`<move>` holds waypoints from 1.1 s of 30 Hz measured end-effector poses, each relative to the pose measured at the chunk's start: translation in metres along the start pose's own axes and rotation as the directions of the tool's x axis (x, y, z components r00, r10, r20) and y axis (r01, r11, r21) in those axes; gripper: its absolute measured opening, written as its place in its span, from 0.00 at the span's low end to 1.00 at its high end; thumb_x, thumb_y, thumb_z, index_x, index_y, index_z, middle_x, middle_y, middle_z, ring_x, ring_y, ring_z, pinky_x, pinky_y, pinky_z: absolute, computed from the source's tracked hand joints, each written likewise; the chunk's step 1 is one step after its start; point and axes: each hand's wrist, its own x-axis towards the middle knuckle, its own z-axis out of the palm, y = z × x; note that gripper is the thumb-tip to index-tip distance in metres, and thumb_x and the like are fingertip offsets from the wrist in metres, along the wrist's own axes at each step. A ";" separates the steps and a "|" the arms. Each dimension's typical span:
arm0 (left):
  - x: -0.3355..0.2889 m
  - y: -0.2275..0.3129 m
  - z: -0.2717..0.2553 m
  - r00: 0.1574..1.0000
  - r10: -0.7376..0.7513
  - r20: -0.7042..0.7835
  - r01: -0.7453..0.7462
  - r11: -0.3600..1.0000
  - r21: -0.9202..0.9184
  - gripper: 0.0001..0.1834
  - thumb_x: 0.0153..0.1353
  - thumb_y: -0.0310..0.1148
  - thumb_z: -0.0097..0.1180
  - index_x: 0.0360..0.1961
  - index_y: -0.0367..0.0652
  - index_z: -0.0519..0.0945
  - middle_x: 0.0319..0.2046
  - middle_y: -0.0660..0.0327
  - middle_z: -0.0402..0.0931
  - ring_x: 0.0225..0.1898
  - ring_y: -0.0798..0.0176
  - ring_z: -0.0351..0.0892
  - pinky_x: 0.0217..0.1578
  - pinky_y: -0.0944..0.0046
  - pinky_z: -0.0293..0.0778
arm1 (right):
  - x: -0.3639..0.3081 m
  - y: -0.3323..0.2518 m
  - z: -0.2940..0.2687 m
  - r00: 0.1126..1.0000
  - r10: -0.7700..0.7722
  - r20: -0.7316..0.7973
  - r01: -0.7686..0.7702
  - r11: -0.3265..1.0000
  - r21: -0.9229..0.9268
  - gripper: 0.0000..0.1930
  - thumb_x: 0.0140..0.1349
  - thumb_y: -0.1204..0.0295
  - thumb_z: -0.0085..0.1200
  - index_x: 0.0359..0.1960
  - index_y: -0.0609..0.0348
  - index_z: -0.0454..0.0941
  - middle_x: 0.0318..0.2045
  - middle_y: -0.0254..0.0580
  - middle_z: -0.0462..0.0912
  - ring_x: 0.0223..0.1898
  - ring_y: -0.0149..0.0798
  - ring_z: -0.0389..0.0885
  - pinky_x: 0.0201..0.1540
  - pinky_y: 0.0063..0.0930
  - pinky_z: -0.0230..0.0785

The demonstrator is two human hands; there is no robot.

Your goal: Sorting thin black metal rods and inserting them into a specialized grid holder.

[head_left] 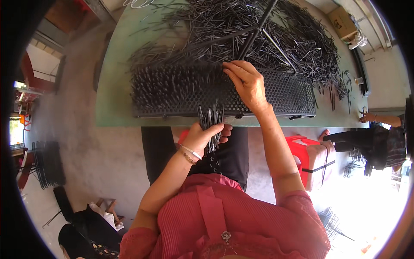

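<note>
My left hand (211,132) is closed round an upright bundle of thin black strips (210,115) at the table's near edge. In front of it lies a long black perforated panel (276,93), tilted along the edge. Its left half bristles with black strips (161,86) standing in the holes, while bare holes show on the right half. Over the panel's middle, my right hand (246,82) has its thumb and fingers pinched together at the boundary of the filled part. Whatever is between those fingertips is too small to make out.
A big heap of loose black strips (276,34) covers the far side of the green table (116,99), with dark metal bars (258,30) crossing over it. At right are a red chair (302,142) and another person's hand (366,117) by the table edge. A cardboard box (342,23) stands far right.
</note>
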 end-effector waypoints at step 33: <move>0.000 0.003 0.000 0.999 -0.042 -0.015 0.042 0.997 0.066 0.12 0.59 0.31 0.55 0.41 0.34 0.77 0.37 0.55 0.80 0.36 0.63 0.80 0.34 0.66 0.76 | 0.000 0.005 -0.003 0.999 0.014 0.043 -0.015 0.999 0.039 0.12 0.55 0.76 0.55 0.42 0.58 0.80 0.36 0.46 0.81 0.36 0.46 0.79 0.39 0.32 0.74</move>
